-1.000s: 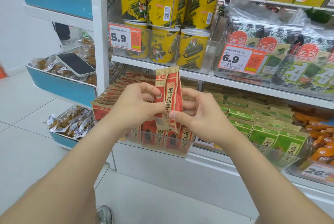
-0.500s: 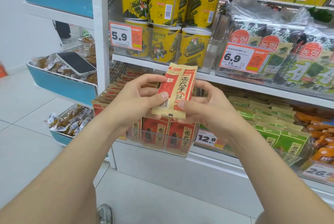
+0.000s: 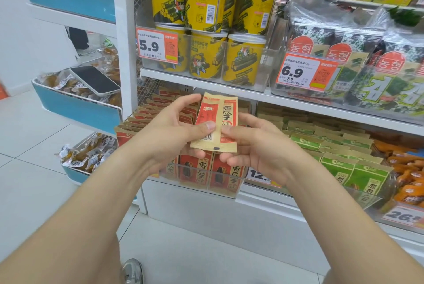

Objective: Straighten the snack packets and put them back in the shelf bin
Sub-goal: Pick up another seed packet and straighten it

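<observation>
A red and tan snack packet is held flat in front of the shelf, above a clear shelf bin. My left hand grips its left side, thumb pressed on its face. My right hand grips its right lower edge with thumb on top and fingers underneath. The bin holds several rows of the same red packets standing upright. I cannot tell whether one packet or a stack is in my hands.
Green packets fill the bin to the right. Yellow tubs and seaweed bags sit on the shelf above. A phone lies on snacks in a blue side rack at left. White floor tiles lie below.
The packet turned from edge-on and upright to lying flat and face-up between both hands, and it now sits slightly lower and more level than half a second ago.
</observation>
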